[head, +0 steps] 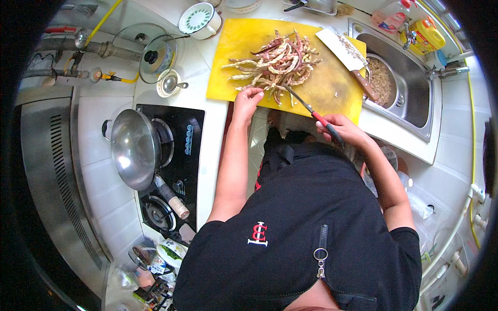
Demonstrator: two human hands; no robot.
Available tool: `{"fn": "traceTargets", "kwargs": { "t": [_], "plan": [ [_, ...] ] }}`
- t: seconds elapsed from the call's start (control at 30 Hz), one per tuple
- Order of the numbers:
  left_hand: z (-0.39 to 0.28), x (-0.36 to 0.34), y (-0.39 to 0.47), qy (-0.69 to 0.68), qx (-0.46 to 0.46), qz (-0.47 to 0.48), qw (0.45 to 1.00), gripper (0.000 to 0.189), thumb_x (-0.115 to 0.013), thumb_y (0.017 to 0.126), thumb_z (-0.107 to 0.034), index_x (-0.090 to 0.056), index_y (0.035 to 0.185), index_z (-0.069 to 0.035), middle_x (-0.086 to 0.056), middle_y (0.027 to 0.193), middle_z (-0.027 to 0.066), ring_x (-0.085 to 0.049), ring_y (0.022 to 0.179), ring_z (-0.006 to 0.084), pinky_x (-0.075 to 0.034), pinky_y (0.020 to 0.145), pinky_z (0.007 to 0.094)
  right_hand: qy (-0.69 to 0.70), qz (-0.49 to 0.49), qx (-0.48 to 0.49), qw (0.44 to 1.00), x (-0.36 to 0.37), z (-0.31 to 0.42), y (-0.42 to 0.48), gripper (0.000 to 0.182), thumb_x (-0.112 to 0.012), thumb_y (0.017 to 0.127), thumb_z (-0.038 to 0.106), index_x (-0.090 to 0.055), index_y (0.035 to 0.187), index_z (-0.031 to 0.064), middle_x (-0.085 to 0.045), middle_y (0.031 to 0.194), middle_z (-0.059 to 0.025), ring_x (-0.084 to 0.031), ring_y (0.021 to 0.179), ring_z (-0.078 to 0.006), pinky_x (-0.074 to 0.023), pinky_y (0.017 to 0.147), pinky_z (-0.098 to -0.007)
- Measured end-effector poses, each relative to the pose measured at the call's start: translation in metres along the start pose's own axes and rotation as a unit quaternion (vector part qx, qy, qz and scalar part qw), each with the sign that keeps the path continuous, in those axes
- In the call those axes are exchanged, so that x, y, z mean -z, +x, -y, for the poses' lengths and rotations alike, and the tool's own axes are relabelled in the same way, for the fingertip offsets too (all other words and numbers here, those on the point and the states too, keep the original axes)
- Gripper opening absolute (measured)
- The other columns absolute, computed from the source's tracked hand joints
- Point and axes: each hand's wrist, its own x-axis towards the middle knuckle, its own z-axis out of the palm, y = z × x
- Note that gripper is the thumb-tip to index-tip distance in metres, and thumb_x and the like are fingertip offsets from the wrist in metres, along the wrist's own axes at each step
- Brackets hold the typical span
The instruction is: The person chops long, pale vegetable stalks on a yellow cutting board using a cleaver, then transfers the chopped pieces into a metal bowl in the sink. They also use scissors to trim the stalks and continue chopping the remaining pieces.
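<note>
A heap of wrinkled purple and cream bean pods [284, 62] lies on the yellow cutting board [330, 81]. At the board's near edge is my left hand [248, 101], thumb and fingers pinched together beside the lowest pods; whether a pod is between them is unclear. My right hand [338, 128] grips the red and black handle of a slim metal tool [303, 102], its dark tip touching the heap's near side. What kind of tool it is cannot be told. A cleaver [342, 50] with a wooden handle lies across the board's right part, small bits stuck to its blade.
Right of the board, a metal bowl of brownish bits [379, 79] sits in the steel sink [412, 105]. A wok [134, 149] rests on the black gas hob [186, 116] at left. An enamel mug [198, 21], a glass lid [157, 58] and a small bowl [165, 91] stand behind.
</note>
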Motion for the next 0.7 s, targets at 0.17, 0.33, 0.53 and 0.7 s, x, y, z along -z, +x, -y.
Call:
{"fn": "traceTargets", "kwargs": {
  "t": [0.17, 0.33, 0.53, 0.7],
  "plan": [
    [-0.020, 0.009, -0.003, -0.076, 0.117, 0.040, 0.989, 0.017, -0.066, 0.090, -0.016, -0.067, 0.105, -0.008, -0.065, 0.086, -0.0024, -0.047, 0.063, 0.0032, -0.036, 0.052, 0.0183, -0.036, 0.048, -0.003, 0.998, -0.004, -0.008, 0.027, 0.044, -0.060, 0.091, 0.053, -0.060, 0.083, 0.0090, -0.053, 0.068, 0.0057, -0.051, 0.060, -0.0051, -0.0390, 0.054, -0.0209],
    [-0.023, 0.008, -0.007, -0.100, 0.107, 0.023, 0.989, 0.015, -0.065, 0.091, -0.016, -0.064, 0.105, -0.009, -0.064, 0.082, -0.0018, -0.047, 0.062, 0.0023, -0.036, 0.049, 0.0163, -0.054, 0.048, -0.005, 0.997, -0.009, -0.006, 0.042, 0.040, -0.059, 0.093, 0.049, -0.059, 0.084, 0.0094, -0.056, 0.069, 0.0062, -0.051, 0.058, -0.0037, -0.0390, 0.053, -0.0192],
    [-0.027, 0.007, -0.009, -0.093, 0.095, 0.014, 0.991, 0.013, -0.068, 0.088, -0.019, -0.066, 0.098, -0.011, -0.067, 0.082, -0.0022, -0.049, 0.062, 0.0024, -0.035, 0.050, 0.0173, -0.029, 0.047, 0.014, 0.998, -0.019, 0.009, 0.049, 0.047, -0.058, 0.091, 0.055, -0.059, 0.080, 0.0093, -0.054, 0.068, 0.0047, -0.051, 0.060, -0.0059, -0.0403, 0.056, -0.0225],
    [-0.036, 0.005, -0.013, -0.085, 0.094, 0.013, 0.992, 0.014, -0.067, 0.089, -0.016, -0.065, 0.101, -0.009, -0.065, 0.083, -0.0017, -0.049, 0.063, 0.0031, -0.037, 0.052, 0.0180, 0.018, 0.054, 0.018, 0.998, -0.018, 0.006, 0.058, 0.046, -0.059, 0.091, 0.055, -0.058, 0.078, 0.0101, -0.053, 0.067, 0.0046, -0.050, 0.061, -0.0060, -0.0394, 0.055, -0.0224]
  ]
}}
